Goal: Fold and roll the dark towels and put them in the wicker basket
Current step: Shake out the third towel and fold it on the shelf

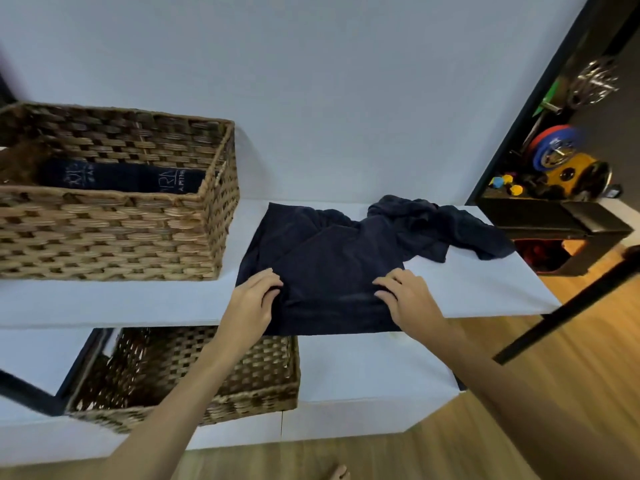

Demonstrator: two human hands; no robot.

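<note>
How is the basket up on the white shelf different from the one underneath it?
The upper basket stands on the top shelf in full light and holds rolled dark towels. The lower basket sits on the shelf below, shaded and partly hidden by the person's left arm; no towels show in the part that is visible. Both are rectangular brown wicker with the same weave.

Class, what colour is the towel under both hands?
Dark navy towel, plain; head view shows it best.

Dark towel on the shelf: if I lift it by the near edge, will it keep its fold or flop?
Probably flop: the dark towel lies limp, its far end bunched in wrinkles. Likely light, since both hands pinch it by the fingertips. It may slide on the smooth white shelf, whose edge it overhangs.
</note>
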